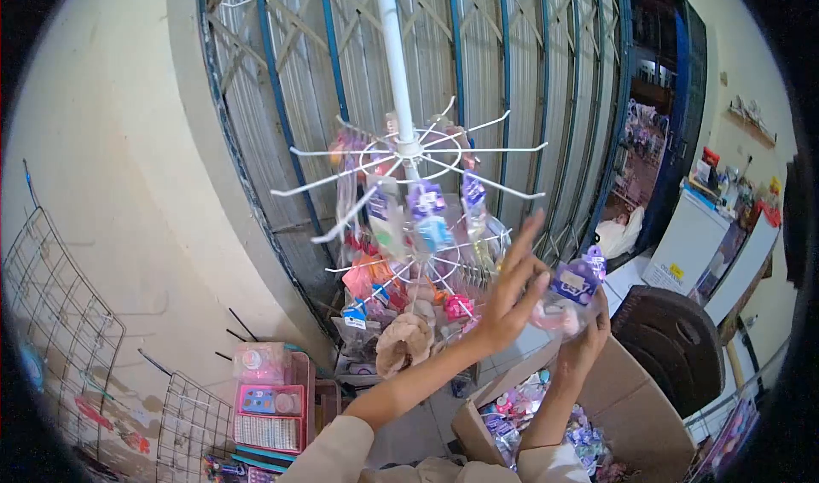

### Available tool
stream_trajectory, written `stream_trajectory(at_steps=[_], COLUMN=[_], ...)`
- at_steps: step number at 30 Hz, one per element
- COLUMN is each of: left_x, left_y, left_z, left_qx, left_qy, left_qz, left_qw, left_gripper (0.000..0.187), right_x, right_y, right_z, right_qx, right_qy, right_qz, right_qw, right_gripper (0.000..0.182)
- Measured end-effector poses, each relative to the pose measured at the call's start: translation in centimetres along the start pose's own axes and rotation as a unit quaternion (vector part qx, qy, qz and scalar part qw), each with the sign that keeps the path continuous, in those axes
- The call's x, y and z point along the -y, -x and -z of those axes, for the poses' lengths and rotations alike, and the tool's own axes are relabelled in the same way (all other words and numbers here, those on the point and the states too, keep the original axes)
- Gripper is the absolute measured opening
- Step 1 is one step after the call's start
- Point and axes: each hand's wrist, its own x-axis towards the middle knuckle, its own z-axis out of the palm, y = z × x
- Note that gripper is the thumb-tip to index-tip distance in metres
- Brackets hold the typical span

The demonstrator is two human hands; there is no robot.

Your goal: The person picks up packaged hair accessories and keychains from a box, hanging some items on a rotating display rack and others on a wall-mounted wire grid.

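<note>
My right hand (584, 334) is closed round the lower part of a small clear packet with a purple header card (573, 285), over the cardboard box. My left hand (516, 291) is raised just left of the packet, its index finger stretched up and its fingers apart, slightly blurred; it looks empty. In front stands a white rotating rack (409, 148) with long prongs. Purple-carded packets (429, 214) hang from its middle tier, and colourful accessories hang lower down, among them a beige fluffy item (404, 344).
An open cardboard box (636, 398) full of small packets stands below my hands. Beside it is a dark chair (670, 346). Wire grids (60, 312) and a pink basket (299, 398) are at left. Behind the rack is a folding metal gate (537, 73).
</note>
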Motion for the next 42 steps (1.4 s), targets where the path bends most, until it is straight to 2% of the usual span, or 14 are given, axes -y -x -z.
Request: stream_trajectory(at_steps=[2,5,9,10,13,15,17,21,25,28,33,35,38,42], left_x=[0.4,-0.6,-1.5,-1.3,-0.9,-2.6,-2.9,-1.4,-1.6,-1.8,-2.0,-2.3,-2.8,-3.3], left_y=[1.0,3.2,6.8,7.7,9.3,5.7,4.2,2.4,1.9,1.5,1.4,1.6,1.9,2.2], left_z=[-0.2,1.3,5.0,6.2,9.4,11.3,12.3,13.3,12.1,12.2,12.0,11.9,11.8,11.7], left_qx=[0.049,0.027,-0.156,-0.156,-0.398,-0.365,-0.359,-0.3,-0.29,-0.278,-0.28,-0.299,-0.303,-0.317], left_qy=[0.085,0.02,-0.136,-0.137,-0.292,-0.165,-0.175,-0.079,-0.027,-0.033,-0.037,0.007,-0.024,-0.064], left_qz=[0.04,-0.045,-0.163,-0.161,-0.045,-0.127,-0.071,-0.041,-0.043,-0.061,-0.076,-0.047,-0.037,0.006], left_qw=[0.994,0.998,0.965,0.965,0.868,0.908,0.914,0.95,0.956,0.958,0.956,0.953,0.952,0.946], left_gripper=[0.018,0.014,0.01,0.01,0.029,0.047,0.048,0.047,0.049,0.037,0.032,0.031,0.027,0.042], right_x=[0.4,0.9,1.5,1.4,1.2,1.3,1.2,0.3,1.3,1.6,0.3,-0.1,-0.2,-0.4], right_y=[-0.2,-0.3,0.4,0.6,1.1,1.2,0.8,-0.4,-1.3,-2.7,-3.4,-3.5,-3.6,-3.8], right_z=[0.1,0.3,-0.3,-0.5,-1.7,-3.5,-5.0,-6.0,-6.9,-7.2,-7.5,-7.2,-7.1,-7.2], right_qx=[-0.018,-0.045,-0.032,-0.016,0.033,0.063,0.117,0.18,0.2,0.224,0.24,0.237,0.233,0.226], right_qy=[-0.009,0.027,0.076,0.102,0.135,0.135,0.142,0.091,0.087,0.089,0.078,0.073,0.066,0.006], right_qz=[0.012,0.031,0.046,0.051,0.056,0.039,0.033,0.043,0.046,0.036,0.004,-0.001,-0.011,-0.05], right_qw=[1.0,0.998,0.996,0.993,0.989,0.988,0.982,0.979,0.975,0.97,0.968,0.969,0.97,0.973], right_gripper=[0.031,0.032,0.035,0.036,0.041,0.039,0.039,0.038,0.038,0.038,0.036,0.036,0.037,0.041])
